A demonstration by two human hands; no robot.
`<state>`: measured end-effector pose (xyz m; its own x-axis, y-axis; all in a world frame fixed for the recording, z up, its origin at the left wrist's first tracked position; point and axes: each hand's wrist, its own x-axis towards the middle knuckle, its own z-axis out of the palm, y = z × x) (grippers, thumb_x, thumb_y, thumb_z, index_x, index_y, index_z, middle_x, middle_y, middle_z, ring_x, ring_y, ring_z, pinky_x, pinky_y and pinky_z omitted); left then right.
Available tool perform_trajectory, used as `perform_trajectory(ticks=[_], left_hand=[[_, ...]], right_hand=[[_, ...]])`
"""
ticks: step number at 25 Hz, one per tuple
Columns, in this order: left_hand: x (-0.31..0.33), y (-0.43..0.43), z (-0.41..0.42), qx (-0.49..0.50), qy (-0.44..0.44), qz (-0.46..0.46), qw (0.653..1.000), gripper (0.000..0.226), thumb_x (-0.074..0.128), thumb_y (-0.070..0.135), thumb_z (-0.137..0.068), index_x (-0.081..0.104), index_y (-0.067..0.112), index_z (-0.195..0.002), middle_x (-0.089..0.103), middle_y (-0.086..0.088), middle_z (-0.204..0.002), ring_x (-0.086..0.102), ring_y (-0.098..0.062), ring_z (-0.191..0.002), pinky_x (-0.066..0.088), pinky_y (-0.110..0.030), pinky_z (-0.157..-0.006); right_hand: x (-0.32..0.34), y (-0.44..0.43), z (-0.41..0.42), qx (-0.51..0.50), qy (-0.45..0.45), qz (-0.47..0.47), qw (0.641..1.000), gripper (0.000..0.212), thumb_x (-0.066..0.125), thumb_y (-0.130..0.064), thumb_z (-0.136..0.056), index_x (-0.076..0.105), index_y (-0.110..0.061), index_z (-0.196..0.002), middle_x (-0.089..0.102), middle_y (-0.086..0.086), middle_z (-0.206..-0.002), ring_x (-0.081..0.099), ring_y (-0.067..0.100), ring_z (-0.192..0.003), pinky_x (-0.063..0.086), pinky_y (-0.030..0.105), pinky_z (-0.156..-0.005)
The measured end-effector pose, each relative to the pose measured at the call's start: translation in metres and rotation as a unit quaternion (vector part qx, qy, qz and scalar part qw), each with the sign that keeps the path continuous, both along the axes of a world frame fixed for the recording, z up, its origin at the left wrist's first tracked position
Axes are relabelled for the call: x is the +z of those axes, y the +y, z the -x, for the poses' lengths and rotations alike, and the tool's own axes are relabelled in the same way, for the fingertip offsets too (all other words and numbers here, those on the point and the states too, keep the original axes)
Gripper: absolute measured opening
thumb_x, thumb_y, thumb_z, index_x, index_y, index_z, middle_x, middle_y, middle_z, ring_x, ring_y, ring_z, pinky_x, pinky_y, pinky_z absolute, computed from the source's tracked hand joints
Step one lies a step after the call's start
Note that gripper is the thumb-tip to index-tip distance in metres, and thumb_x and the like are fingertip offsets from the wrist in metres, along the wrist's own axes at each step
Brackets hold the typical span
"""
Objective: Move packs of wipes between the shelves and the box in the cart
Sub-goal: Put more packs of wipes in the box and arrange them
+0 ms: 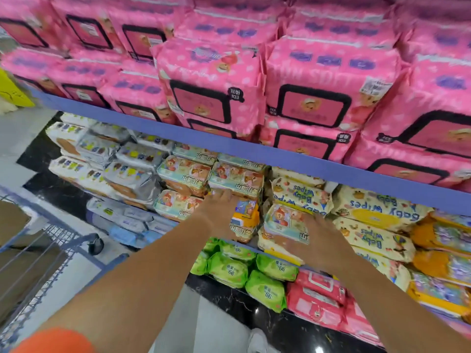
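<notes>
Both my arms reach into the middle shelf. My left hand [219, 208] lies with straight fingers against the stacked teal cartoon packs [235, 178]. It is just left of an upright orange and blue pack [246, 217]. My right hand [314, 240] is blurred and grips a tilted teal cartoon pack of wipes [283, 221] from below and from the right. That pack sits in front of the yellow "Baby Wipes" packs [302, 197]. The cardboard box [12, 222] shows at the left edge inside the wire cart [38, 266].
A blue shelf edge [254, 149] runs above my hands, with large pink packs [209, 93] on top. White and silver packs [127, 171] fill the left of the middle shelf. Green packs [229, 268] and red packs [318, 299] lie on the lowest level. A cart wheel [96, 244] stands on the floor.
</notes>
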<state>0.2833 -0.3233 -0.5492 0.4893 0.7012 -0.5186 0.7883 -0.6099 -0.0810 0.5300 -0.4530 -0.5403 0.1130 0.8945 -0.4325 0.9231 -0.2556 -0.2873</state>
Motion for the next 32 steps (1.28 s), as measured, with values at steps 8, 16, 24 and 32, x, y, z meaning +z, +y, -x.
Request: perform_trajectory(ticks=[8, 16, 24, 32], left_hand=[[-0.053, 0.023, -0.013, -0.079, 0.051, -0.125, 0.988, 0.051, 0.059, 0.028, -0.092, 0.043, 0.011, -0.137, 0.044, -0.015, -0.140, 0.044, -0.035, -0.130, 0.038, -0.050, -0.109], [0.001, -0.002, 0.029, 0.119, -0.093, 0.008, 0.988, 0.065, 0.073, 0.041, -0.082, 0.049, 0.014, -0.136, 0.039, -0.013, -0.146, 0.058, -0.033, -0.114, 0.051, -0.045, -0.092], [0.116, -0.065, 0.151, 0.440, -0.280, 0.046, 0.852, 0.076, 0.079, 0.060, -0.075, 0.055, 0.019, -0.134, 0.066, 0.005, -0.114, 0.066, -0.025, -0.105, 0.055, -0.038, -0.087], [0.188, -0.164, 0.366, 0.653, -0.492, 0.022, 0.575, 0.027, 0.089, 0.020, -0.075, 0.076, 0.016, -0.098, 0.081, 0.000, -0.080, 0.078, -0.017, -0.066, 0.063, -0.033, -0.061]], right_hand=[[-0.063, 0.031, -0.002, 0.067, -0.151, -0.029, 0.986, 0.100, 0.064, -0.067, -0.079, 0.020, -0.016, -0.152, 0.030, 0.003, -0.147, 0.033, 0.027, -0.135, 0.030, 0.041, -0.115], [-0.028, 0.034, 0.022, 0.012, -0.134, 0.001, 0.991, 0.111, 0.023, -0.093, -0.051, 0.050, -0.016, -0.127, 0.045, 0.002, -0.125, 0.045, 0.027, -0.122, 0.040, 0.040, -0.104], [0.098, 0.010, 0.126, -0.064, 0.080, -0.023, 0.994, 0.070, 0.084, -0.053, -0.058, 0.045, -0.019, -0.106, 0.039, -0.001, -0.111, 0.050, 0.014, -0.088, 0.046, 0.036, -0.065], [0.190, -0.006, 0.316, -0.037, 0.262, -0.047, 0.963, 0.046, 0.088, -0.028, -0.068, 0.047, -0.026, -0.089, 0.049, -0.013, -0.087, 0.054, 0.007, -0.068, 0.040, 0.019, -0.049]])
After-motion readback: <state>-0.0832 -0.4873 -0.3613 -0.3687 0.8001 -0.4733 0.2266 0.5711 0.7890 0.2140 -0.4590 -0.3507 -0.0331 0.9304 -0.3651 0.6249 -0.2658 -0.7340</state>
